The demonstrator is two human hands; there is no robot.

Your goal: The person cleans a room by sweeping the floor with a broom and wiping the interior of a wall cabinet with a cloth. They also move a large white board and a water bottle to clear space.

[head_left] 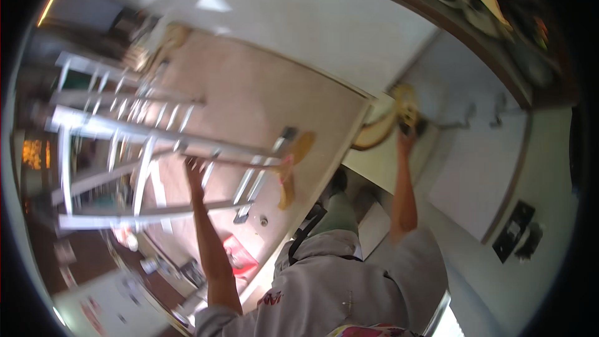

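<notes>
My left hand [194, 165] reaches out among the rails of a silver ladder [162, 131]. Its blurred fingers close round a thin brown pole [240, 161]. At the pole's far end is a yellow and red head [287, 173], shaped like that of a push broom, near the ladder's feet. Stretched out to the right, my right hand [407, 138] grips a yellow object [405, 103] with open loops, too smeared to name. A curved yellow-brown band [376, 132] lies beside it; whether the two are joined I cannot tell.
The ladder covers much of the left side. A tan floor [249, 87] meets a white panel [312, 6] beyond it. Dark hooks [498, 111] stick out at the right, above a black wall plate [515, 231]. A red bag-like item [239, 257] lies low by my left forearm.
</notes>
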